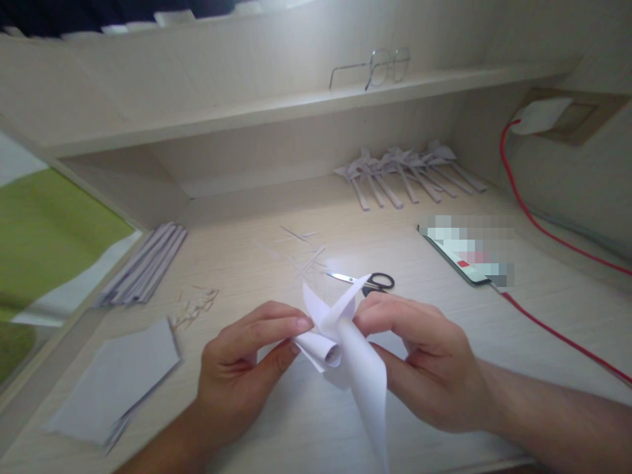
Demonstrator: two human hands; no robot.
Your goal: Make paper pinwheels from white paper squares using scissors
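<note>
Head view shows the left hand [237, 368] and right hand [419, 355], each grip pinching a white paper pinwheel [340, 329] at lower centre, just above the desk [276, 421], scissors [368, 282] behind.

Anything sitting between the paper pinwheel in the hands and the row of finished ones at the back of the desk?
The scissors lie just beyond the paper pinwheel that the left hand and right hand pinch. Past them, only thin paper scraps before the finished pinwheels.
</note>
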